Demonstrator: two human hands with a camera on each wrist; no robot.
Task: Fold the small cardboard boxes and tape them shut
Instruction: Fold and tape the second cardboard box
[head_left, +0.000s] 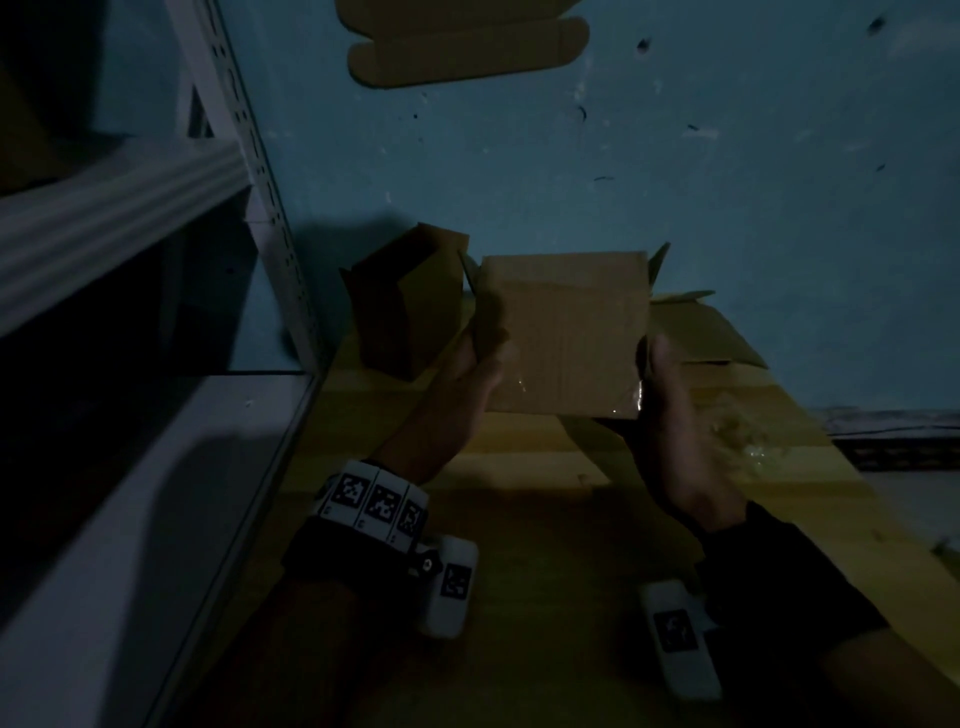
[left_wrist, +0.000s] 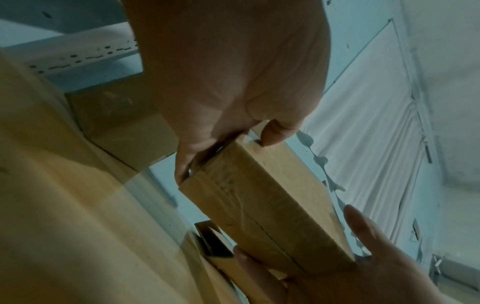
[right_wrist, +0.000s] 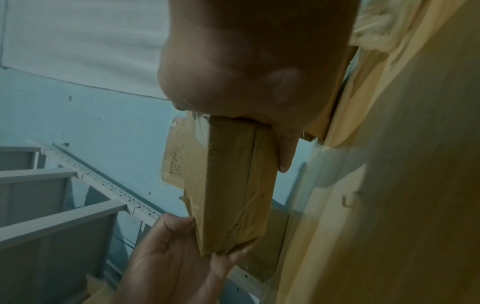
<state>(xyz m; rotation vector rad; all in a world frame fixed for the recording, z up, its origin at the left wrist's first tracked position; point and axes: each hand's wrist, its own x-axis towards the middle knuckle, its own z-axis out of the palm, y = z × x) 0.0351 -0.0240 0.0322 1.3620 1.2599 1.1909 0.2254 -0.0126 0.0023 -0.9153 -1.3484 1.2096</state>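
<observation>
1. The person is holding a small cardboard box up off the wooden table, near the centre of the head view, with its open flaps pointing toward twelve o'clock.
2. The left hand is gripping the box's nine o'clock side; the left wrist view is showing its fingers curling over the box's edge.
3. The right hand is clasping the three o'clock side, thumb lying along the near face and fingers wrapping the bottom corner.
4. The taped bottom seam is showing in both wrist views, with clear tape wrinkling across it, so the bottom is looking closed and the top is judged to be the step in hand.
5. To do it well, the person should be keeping the box square between both palms, turning the short flaps in first, then the long ones, so the edges are meeting flush before tape is going on.
6. Squeezing too hard could be bowing the thin walls and leaving a gap at the seam.
7. Another folded box is standing at ten o'clock of the held one, and flattened cardboard is lying at three o'clock.
8. A crumpled clear wrapper is lying at four o'clock; no tape roll is clearly visible.
9. A metal shelf is filling the nine o'clock side.
</observation>
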